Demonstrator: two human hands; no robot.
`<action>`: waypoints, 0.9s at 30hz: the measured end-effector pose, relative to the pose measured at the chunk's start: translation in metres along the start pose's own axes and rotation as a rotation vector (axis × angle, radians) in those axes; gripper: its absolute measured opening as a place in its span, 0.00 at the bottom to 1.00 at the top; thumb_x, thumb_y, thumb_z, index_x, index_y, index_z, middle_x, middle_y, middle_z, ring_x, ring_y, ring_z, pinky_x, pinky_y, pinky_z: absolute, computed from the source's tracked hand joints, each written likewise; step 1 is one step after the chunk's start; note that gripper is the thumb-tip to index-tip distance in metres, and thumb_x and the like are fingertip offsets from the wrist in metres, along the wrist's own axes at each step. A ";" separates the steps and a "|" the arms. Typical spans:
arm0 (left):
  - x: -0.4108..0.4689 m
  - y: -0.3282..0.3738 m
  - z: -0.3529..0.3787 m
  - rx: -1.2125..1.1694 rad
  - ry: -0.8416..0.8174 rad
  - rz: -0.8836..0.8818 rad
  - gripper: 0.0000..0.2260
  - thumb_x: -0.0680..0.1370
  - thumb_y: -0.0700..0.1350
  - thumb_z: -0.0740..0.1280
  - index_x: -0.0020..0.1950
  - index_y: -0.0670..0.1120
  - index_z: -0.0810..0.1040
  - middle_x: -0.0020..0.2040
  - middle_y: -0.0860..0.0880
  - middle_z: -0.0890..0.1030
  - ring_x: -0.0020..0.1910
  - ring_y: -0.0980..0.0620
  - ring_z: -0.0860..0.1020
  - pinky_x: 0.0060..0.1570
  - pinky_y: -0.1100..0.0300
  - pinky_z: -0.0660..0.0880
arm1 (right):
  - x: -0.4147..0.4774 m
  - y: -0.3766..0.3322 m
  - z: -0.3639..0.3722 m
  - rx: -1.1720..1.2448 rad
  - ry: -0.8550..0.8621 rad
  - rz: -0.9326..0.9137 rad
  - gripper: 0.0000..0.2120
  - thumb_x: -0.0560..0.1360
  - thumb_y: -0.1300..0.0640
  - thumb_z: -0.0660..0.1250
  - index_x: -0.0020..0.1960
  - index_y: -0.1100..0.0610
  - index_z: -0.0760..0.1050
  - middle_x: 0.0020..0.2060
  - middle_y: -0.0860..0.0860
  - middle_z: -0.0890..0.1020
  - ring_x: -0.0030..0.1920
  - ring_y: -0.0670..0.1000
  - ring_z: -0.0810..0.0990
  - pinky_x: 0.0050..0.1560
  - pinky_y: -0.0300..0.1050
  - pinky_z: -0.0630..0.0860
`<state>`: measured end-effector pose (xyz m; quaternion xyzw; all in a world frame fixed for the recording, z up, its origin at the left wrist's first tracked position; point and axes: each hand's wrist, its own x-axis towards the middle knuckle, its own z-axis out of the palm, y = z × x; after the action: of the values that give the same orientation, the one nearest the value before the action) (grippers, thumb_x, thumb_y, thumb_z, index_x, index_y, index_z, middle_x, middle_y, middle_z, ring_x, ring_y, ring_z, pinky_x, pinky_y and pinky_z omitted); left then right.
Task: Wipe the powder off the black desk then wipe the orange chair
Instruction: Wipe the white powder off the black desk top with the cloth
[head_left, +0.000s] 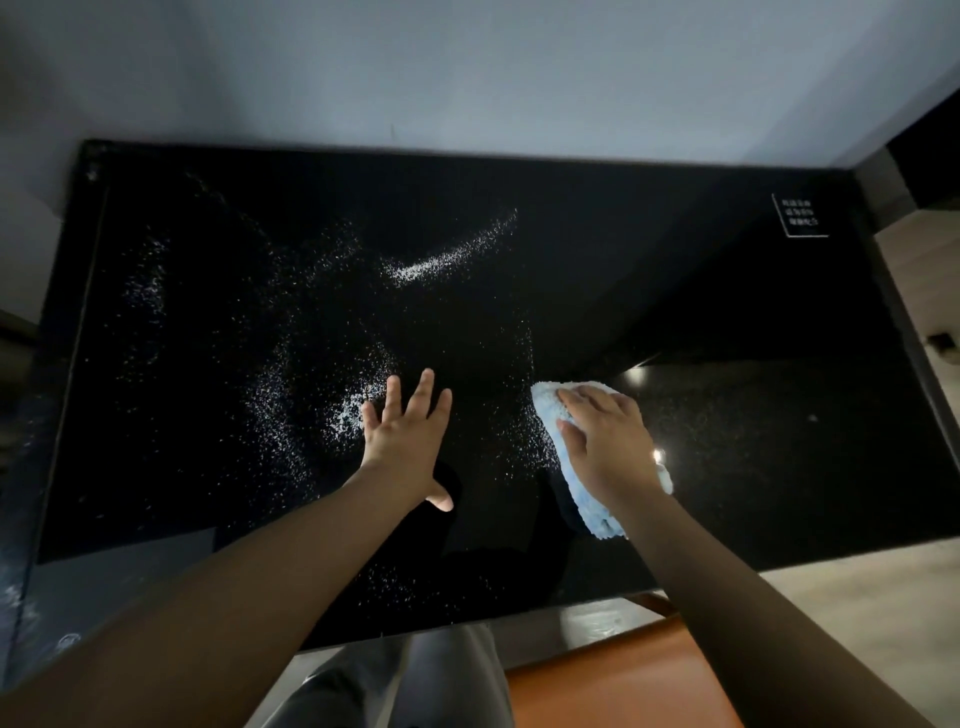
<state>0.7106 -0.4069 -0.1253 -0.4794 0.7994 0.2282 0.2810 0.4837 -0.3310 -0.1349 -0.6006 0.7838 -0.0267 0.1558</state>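
I see a white-printed label (800, 215) at the black desk's (727, 312) far right corner, too small to read. My left hand (405, 441) lies flat on the desk, fingers spread. My right hand (605, 436) presses flat on a blue cloth (592, 512). White powder (447, 257) lies scattered mostly to its left. The orange chair (623, 680) stands beside the desk's near edge.

Black desk (675, 291): a glossy top is shown filling the middle of the frame. White powder (447, 257) is scattered across its left and centre, densest in a streak at upper centre. A pale blue cloth (548, 405) is laid flat at centre right. An orange chair (623, 675) is seen at lower right.
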 end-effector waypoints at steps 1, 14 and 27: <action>-0.001 0.000 0.000 -0.001 0.010 0.005 0.60 0.63 0.62 0.77 0.78 0.49 0.37 0.77 0.46 0.31 0.75 0.36 0.35 0.73 0.35 0.46 | -0.007 -0.001 0.002 0.001 0.009 0.005 0.19 0.80 0.51 0.59 0.69 0.53 0.73 0.65 0.49 0.76 0.64 0.59 0.69 0.59 0.54 0.74; 0.001 -0.002 0.003 0.005 0.026 0.022 0.60 0.62 0.62 0.77 0.78 0.49 0.37 0.77 0.45 0.32 0.75 0.35 0.36 0.72 0.34 0.47 | -0.095 -0.011 0.022 0.001 0.066 0.090 0.17 0.78 0.54 0.65 0.66 0.54 0.76 0.62 0.51 0.79 0.61 0.59 0.72 0.53 0.51 0.75; 0.005 -0.003 0.007 0.026 0.053 0.039 0.61 0.62 0.64 0.77 0.78 0.49 0.37 0.78 0.45 0.34 0.76 0.34 0.38 0.72 0.33 0.48 | -0.152 -0.015 0.030 0.012 0.051 0.110 0.18 0.76 0.57 0.67 0.66 0.53 0.76 0.62 0.49 0.79 0.61 0.56 0.73 0.53 0.50 0.78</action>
<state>0.7127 -0.4068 -0.1342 -0.4657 0.8188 0.2105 0.2616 0.5409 -0.1861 -0.1272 -0.5549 0.8190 -0.0380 0.1407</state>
